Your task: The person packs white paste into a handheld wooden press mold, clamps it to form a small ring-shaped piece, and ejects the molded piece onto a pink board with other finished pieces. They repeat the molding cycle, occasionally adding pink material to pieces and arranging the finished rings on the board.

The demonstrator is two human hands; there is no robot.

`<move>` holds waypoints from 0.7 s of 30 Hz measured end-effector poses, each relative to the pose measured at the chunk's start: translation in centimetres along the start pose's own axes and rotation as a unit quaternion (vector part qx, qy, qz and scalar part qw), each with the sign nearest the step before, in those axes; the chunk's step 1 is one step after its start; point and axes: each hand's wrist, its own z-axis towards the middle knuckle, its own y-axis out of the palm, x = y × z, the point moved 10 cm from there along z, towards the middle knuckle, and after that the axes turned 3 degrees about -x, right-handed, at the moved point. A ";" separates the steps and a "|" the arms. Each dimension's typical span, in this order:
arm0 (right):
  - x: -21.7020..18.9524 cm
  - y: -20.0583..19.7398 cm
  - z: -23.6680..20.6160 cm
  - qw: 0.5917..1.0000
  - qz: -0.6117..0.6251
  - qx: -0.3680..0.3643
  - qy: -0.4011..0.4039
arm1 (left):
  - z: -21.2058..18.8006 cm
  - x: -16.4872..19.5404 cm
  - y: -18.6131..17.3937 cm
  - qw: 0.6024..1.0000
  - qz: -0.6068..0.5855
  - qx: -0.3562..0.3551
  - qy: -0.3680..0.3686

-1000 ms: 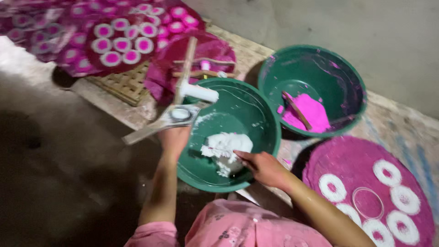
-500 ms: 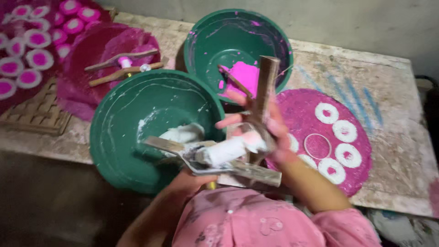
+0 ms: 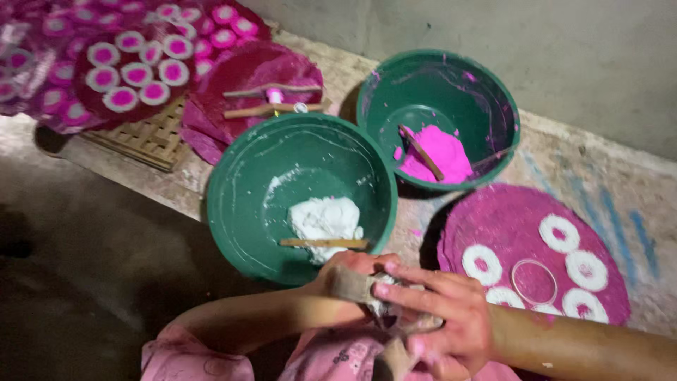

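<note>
Both hands meet at the bottom of the view over a wooden press tool (image 3: pixel 395 321) smeared with white dough. My left hand (image 3: pixel 349 279) grips the tool's near end. My right hand (image 3: pixel 441 314) wraps over its middle, fingers pressed on the dough. Just beyond the hands stands a green bowl (image 3: pixel 240 190) holding a lump of white dough (image 3: pixel 323 219) with a wooden stick (image 3: pixel 323 243) lying across it. A second green bowl (image 3: pixel 493 92) behind it holds pink dough (image 3: pixel 443 154) and another stick.
A round pink mat (image 3: pixel 508 226) at the right carries several white dough rings and a clear ring mould (image 3: pixel 534 281). More pink mats with white-and-pink discs (image 3: pixel 134 74) lie at the upper left, one with two wooden sticks (image 3: pixel 271 100). A woven tray (image 3: pixel 144 137) sits beneath.
The press tool has come down from over the bowls to my lap, both hands now closed around it. The view has shifted left, showing the white dough bowl fully.
</note>
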 end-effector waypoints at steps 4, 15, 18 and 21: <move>4.4 -1.0 -0.7 0.995 -0.008 0.045 0.088 | 0.7 -3.4 -1.4 0.952 -0.304 -0.002 -0.018; 8.2 1.5 -20.3 0.770 0.402 -0.036 0.494 | 7.1 -1.0 -1.5 0.990 0.112 0.083 -0.003; 4.0 -3.6 -25.4 0.825 0.257 0.057 0.500 | 9.3 2.2 0.1 0.935 0.189 0.290 0.077; -0.5 -8.7 -29.1 0.831 0.199 0.183 0.487 | 13.2 2.4 5.3 0.947 0.153 0.242 0.144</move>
